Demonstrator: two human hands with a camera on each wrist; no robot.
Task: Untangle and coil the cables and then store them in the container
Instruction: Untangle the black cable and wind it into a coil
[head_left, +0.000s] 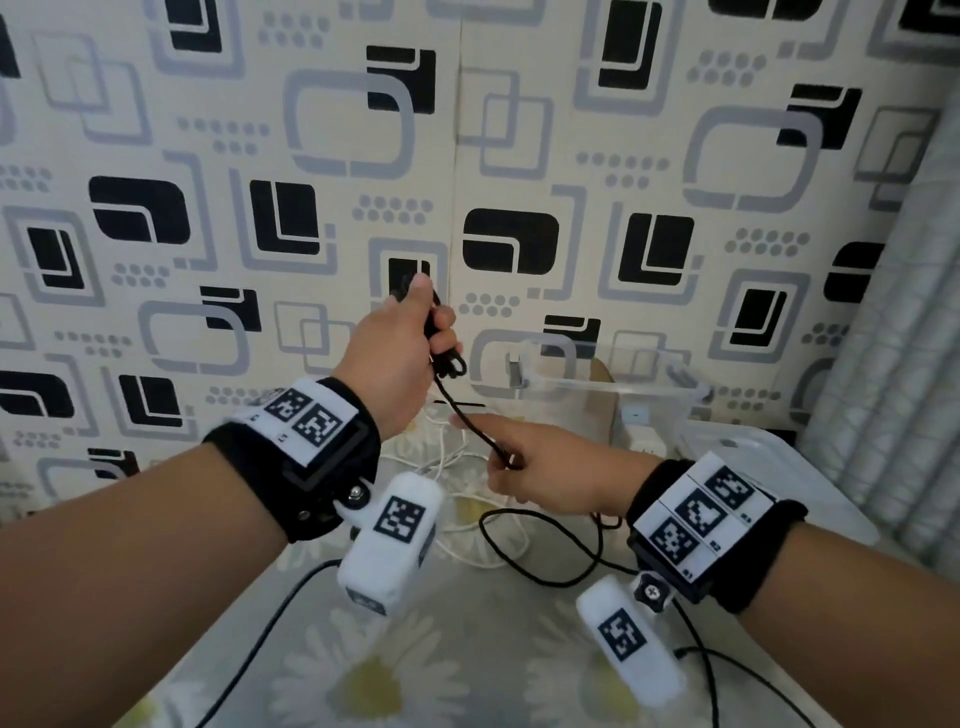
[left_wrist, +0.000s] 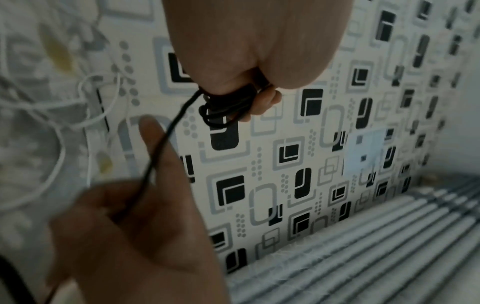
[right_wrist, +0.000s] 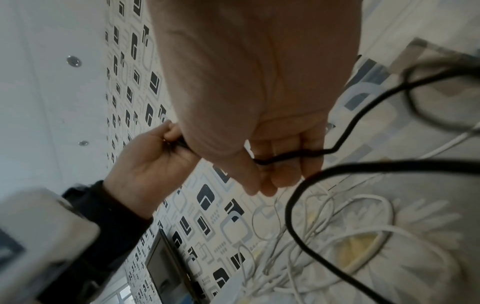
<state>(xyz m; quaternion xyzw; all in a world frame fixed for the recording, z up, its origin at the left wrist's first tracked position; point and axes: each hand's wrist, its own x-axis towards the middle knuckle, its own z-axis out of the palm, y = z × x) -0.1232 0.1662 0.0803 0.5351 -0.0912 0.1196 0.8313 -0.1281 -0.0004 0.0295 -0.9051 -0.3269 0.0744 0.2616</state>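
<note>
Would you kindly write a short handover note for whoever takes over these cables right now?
Left hand: raised in front of the wall, gripping a small coil of the black cable.
Right hand: lower, pinching the same cable's running strand, which spans between the hands.
Rest of the black cable trails in loose loops over the floral sheet.
White cables: still a tangled heap on the sheet, untouched.
Clear container: open, behind the right hand; its contents are hard to make out.
Done: a few black turns wound.
Left: finish the black coil, untangle and coil the white ones, store all.
</note>
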